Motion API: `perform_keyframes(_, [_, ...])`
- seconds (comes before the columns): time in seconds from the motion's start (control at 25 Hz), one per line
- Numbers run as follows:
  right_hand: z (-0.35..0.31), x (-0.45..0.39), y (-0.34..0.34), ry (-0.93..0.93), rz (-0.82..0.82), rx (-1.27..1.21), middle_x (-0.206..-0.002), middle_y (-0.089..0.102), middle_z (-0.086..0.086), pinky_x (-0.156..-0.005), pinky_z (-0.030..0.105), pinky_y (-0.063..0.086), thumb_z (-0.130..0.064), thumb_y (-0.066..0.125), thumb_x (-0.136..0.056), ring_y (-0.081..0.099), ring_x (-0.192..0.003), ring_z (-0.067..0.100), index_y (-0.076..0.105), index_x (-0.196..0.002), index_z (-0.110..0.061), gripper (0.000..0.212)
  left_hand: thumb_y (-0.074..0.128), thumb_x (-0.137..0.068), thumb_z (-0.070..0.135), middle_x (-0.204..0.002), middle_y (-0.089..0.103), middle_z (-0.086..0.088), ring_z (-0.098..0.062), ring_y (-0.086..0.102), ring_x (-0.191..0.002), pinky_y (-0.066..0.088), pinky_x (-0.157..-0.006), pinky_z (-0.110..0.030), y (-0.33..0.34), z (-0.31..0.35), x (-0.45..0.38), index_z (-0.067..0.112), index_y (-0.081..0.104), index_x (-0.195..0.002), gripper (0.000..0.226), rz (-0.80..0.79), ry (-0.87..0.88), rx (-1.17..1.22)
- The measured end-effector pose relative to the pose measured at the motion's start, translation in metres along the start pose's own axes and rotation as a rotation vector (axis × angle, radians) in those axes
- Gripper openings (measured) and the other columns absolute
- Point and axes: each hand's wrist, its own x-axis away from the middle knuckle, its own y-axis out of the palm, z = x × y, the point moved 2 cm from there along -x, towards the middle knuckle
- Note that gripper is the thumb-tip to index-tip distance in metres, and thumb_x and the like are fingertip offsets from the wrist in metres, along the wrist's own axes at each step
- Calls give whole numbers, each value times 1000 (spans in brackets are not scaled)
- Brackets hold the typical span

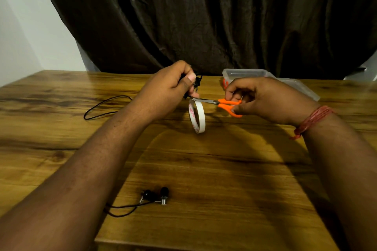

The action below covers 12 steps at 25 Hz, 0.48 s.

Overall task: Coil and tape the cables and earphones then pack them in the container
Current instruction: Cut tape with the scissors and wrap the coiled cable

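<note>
Up near the far middle of the wooden surface (224,169), the left hand (167,91) is curled into a loose fist, its fingers (190,77) and thumb pinching a small black bundle of coiled cable (196,85) that pokes out on the right side of the fist. Just below that hand hangs a roll of white tape (197,116), upright on its edge — whether its bottom touches the wood or hovers just above it cannot be told. A short strip of tape seems to run from the top of the roll up to the bundle.

The right hand (265,100) grips orange-handled scissors (222,104), fingers curled through and round the loops, and the thin blades point left, their tips at the top of the roll just under the left thumb. A red thread band (312,120) circles the right wrist.

Behind the right hand sits the clear plastic container (255,73), partly hidden, with its lid (299,87) lying beside it to the right. A loose black cable (106,108) loops on the wood to the left, partly hidden by the left forearm. Near the front edge lie the earphones (157,195) — two black buds with metal stems, their cord running off under the left arm. A dark curtain (204,16) hangs behind.
</note>
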Motion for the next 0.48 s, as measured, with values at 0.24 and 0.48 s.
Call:
perform_keyframes(0.24, [-3, 1, -2, -12, -4, -60, -79, 68, -5, -74, 36, 57, -6, 74, -82, 67, -72, 14, 68, -94, -26, 24, 43, -103, 27, -86, 67, 4, -3, 70, -84, 57, -77, -42, -1, 3, 1, 32, 48, -87, 17, 2, 4, -7])
perform_keyframes(0.48, [19, 5, -22, 140, -83, -215, -71, 61, 7, -54, 29, 59, 11, 64, -84, 65, -54, 14, 63, -91, -8, 20, 42, -103, 28, -84, 68, 5, 2, 70, -83, 55, -77, -38, 0, 5, 2, 35, 47, -86, 19, 1, -10, -25])
